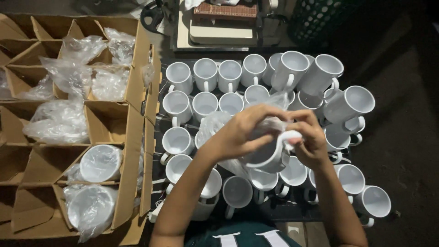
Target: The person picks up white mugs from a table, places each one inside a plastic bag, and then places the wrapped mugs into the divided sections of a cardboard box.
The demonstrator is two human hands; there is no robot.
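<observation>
The hands (274, 135) and a plastic bag (215, 126) hide much of the held mug (267, 158); the cardboard box (132, 137) is cut off left.

two bare forearms rise from the bottom edge of the frame, uncovered from the elbows to the wrists, with no sleeves, gloves, watch or bands showing on them. the left hand (240, 130) and right hand (311, 142) are bare too, with short, unpainted nails and no rings that can be made out in the dim light. at the bottom centre a dark green garment (242, 235) with pale, blocky markings across its front covers the person's chest; the markings are cut off by the frame edge.
</observation>
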